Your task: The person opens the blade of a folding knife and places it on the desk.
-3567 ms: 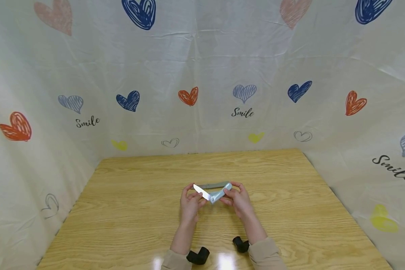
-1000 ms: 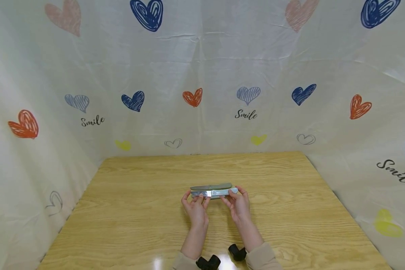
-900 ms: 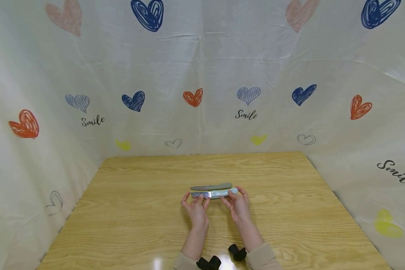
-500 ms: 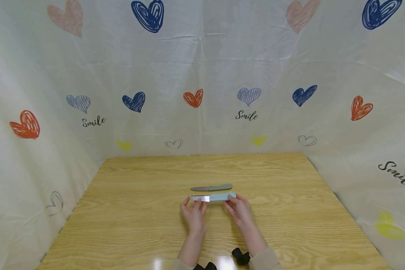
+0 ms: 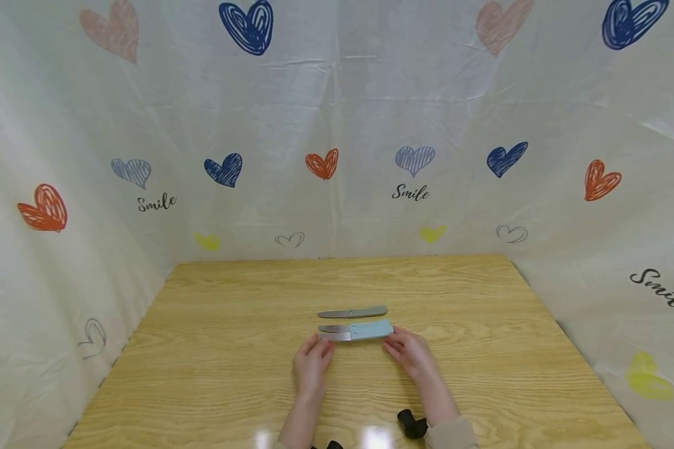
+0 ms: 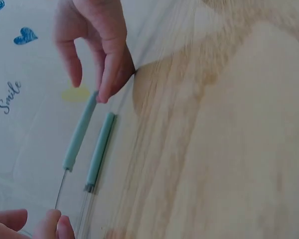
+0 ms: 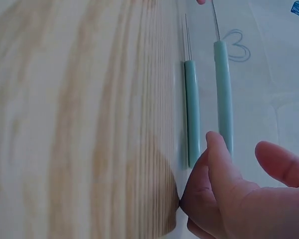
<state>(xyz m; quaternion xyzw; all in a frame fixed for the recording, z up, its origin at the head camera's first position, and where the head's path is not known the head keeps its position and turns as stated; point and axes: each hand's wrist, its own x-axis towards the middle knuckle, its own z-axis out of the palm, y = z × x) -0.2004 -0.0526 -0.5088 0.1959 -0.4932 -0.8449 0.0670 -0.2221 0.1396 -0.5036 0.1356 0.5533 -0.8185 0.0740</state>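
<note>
A folding knife with a pale blue-green handle is unfolded straight, blade to the left. My left hand holds it by fingertips near the blade tip. The fingertips of my right hand are at the handle's end. Close by, a second pale blue-green knife lies along the table, parallel to the held one; their handles overlap in the head view. Behind them rests a grey-green knife, also straight with its blade to the left.
The wooden table spreads around the knives. A white curtain with printed hearts and the word Smile encloses its back and sides. Black wrist-worn devices sit at the sleeves, and light reflects off the front of the tabletop.
Bent at an angle 3.6 s ago, the held knife is now straight. It has come down and nearer, and a second blade shows beside it. My hands have moved apart toward its ends.
</note>
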